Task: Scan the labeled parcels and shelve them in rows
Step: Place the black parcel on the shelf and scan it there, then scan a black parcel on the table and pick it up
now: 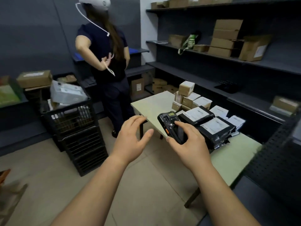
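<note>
Scanner in hand, parcels waiting on the worktop

The right hand (pixel 190 144) grips the black handheld scanner (pixel 171 126) just right of frame centre, probably to bring it to the labels. The left hand (pixel 132 136) hovers beside it, fingers spread and holding nothing, free to take a parcel. The labeled parcels (pixel 211 126) — black mailers, labels face up for scanning — lie on the worktop (pixel 154 103), right of centre, below the shelves (pixel 244 66) at upper right.
</note>
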Action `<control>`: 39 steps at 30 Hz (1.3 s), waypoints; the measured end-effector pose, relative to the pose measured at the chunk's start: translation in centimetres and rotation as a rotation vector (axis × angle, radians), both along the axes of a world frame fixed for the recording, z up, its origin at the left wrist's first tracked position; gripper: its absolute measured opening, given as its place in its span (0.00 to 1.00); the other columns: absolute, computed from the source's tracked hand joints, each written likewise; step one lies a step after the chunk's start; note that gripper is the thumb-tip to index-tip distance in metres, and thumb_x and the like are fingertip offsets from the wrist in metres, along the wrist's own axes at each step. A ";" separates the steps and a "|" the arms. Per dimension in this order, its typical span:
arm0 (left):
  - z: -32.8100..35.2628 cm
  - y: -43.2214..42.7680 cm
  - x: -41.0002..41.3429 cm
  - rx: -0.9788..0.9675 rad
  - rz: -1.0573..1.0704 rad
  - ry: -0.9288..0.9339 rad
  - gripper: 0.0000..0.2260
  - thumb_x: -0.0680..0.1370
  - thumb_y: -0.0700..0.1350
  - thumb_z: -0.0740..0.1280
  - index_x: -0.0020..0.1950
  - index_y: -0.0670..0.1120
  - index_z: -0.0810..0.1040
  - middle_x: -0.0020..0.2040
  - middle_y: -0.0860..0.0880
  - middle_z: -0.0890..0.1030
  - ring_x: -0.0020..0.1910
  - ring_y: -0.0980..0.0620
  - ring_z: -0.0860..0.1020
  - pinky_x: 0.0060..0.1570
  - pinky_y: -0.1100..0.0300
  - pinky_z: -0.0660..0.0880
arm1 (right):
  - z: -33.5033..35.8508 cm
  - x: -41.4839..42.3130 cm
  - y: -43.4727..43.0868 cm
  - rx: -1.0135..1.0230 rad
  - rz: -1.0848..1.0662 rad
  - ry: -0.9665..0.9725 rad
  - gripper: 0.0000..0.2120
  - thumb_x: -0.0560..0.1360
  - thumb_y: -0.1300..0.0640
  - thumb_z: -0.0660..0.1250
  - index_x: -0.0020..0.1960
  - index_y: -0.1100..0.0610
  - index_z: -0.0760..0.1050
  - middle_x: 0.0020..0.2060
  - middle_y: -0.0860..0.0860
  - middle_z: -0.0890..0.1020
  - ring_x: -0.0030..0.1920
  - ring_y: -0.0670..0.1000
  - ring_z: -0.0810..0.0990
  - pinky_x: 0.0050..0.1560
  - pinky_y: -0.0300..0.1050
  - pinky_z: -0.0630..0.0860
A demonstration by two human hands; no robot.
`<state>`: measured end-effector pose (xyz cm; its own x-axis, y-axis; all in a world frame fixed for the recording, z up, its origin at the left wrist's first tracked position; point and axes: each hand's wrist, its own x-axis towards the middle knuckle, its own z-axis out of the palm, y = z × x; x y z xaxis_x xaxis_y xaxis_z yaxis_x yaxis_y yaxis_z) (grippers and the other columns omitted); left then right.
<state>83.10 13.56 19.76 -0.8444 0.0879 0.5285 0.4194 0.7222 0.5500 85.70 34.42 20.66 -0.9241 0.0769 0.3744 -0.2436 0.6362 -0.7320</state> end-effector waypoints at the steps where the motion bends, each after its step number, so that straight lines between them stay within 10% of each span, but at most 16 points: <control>1: -0.1 -0.1 -2.1 0.000 -0.043 -0.016 0.26 0.77 0.63 0.59 0.69 0.49 0.73 0.67 0.55 0.73 0.69 0.55 0.68 0.70 0.56 0.65 | 0.0 -1.4 -0.2 -0.002 -0.048 -0.017 0.25 0.69 0.45 0.74 0.66 0.43 0.75 0.60 0.38 0.76 0.62 0.41 0.73 0.57 0.36 0.67; 15: -4.4 9.8 -24.1 -0.103 -0.529 -0.153 0.26 0.76 0.64 0.58 0.69 0.51 0.73 0.68 0.55 0.72 0.68 0.54 0.68 0.67 0.63 0.61 | -3.9 -12.6 6.4 -0.064 -0.607 -0.143 0.26 0.70 0.44 0.73 0.66 0.39 0.72 0.60 0.38 0.75 0.61 0.43 0.74 0.60 0.46 0.75; 39: -16.9 14.9 -49.9 -0.248 -0.587 -0.590 0.20 0.80 0.54 0.64 0.70 0.50 0.73 0.69 0.51 0.73 0.68 0.51 0.69 0.69 0.55 0.66 | -10.3 -29.7 9.2 -0.056 -0.806 -0.456 0.26 0.71 0.42 0.72 0.68 0.40 0.72 0.60 0.38 0.74 0.56 0.44 0.72 0.56 0.44 0.73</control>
